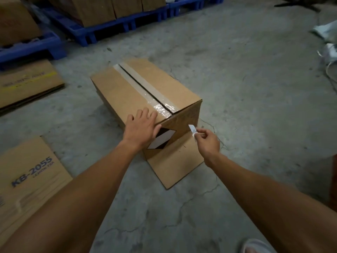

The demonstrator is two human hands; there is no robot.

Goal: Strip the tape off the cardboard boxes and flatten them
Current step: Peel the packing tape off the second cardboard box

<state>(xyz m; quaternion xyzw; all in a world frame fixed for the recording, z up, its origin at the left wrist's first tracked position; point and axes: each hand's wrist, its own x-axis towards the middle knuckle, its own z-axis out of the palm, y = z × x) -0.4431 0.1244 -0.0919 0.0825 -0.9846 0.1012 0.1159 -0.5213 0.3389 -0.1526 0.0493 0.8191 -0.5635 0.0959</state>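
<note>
The left hand (141, 128) lies flat, fingers spread, steadying the brown taped cardboard box (145, 99) (1 seam sealed) while the right hand (207, 141) pinches a small white blade (192, 129) ready to cut.

- Concrete floor (246, 73): open bare stretch to the right of and beyond the cardboard box (127, 88); passage unobstructed there.
- Box flap (175, 161): lies flat on the floor at the near end of the box, between the two forearms.
- Flattened cartons, near left (31, 179) and far left (27, 83): flat on the floor, low obstacles; a bare floor strip separates them from the box.
- Blue pallets (102, 28): loaded with stacked cartons (98, 10); close off the far left side.
- White bags (328, 42): clutter at the far right edge.
- Left hand (141, 127): rests flat on the box top's near corner.
- Right hand (207, 141): pinches a small white blade (192, 128) beside the box's near end.
</note>
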